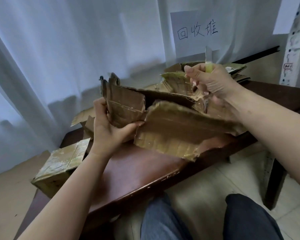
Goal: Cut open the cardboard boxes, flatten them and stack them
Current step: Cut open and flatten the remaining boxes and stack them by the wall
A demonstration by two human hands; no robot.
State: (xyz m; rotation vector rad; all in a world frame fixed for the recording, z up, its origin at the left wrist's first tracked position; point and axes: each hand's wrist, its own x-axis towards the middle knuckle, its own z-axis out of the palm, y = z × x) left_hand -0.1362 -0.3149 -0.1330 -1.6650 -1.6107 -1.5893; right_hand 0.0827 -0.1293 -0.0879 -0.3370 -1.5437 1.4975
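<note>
Cut-open box [171, 129] held above the table [137, 170], near its middle. Left hand [109, 125] pinches 1 flap, thumb inside. Right hand [213, 82] grips a knife [208, 66], blade up, fingers curled. Flattened cardboard [237, 70] lies at the far edge; 1 taped box [59, 165] sits past the left edge.

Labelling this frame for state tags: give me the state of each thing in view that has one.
Cardboard box: cut open, flaps splayed, not yet flat, held above the table.
Knife: blade out, pointing up.
Left hand: grips the box's left flap.
Right hand: holds the knife, fingers curled round its yellow handle.
Taped box: still closed, left of the table.
Flattened cardboard: stacked at the table's far end.
</note>
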